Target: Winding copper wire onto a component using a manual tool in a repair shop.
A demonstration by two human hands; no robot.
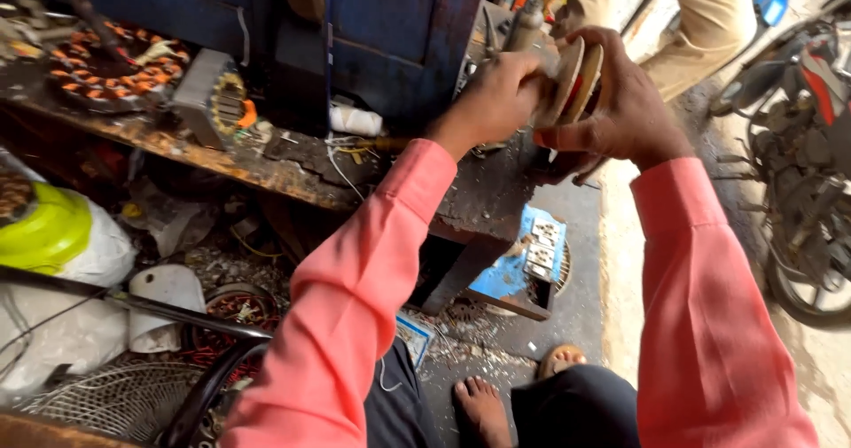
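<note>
Workbench: dark, grimy wooden bench [266, 169] against a blue metal cabinet [399, 23].
Hands: left hand [496, 93] and right hand [620, 102] both clasp one round cream winding former [574, 80] at the bench's far end.
Stators: two copper-wound stators [106, 67] on bench.
Floor: blue switchboard [523, 262]; parked motorcycle [807, 147] on the right.

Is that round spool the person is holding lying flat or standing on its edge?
On edge: the spool has its pale discs upright, held between the left hand and right hand.

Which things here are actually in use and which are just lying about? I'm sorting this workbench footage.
In use: left hand and right hand both gripping the round spool.

Lying about: wound stator, grey motor part, blue switchboard, fan grille.
</note>
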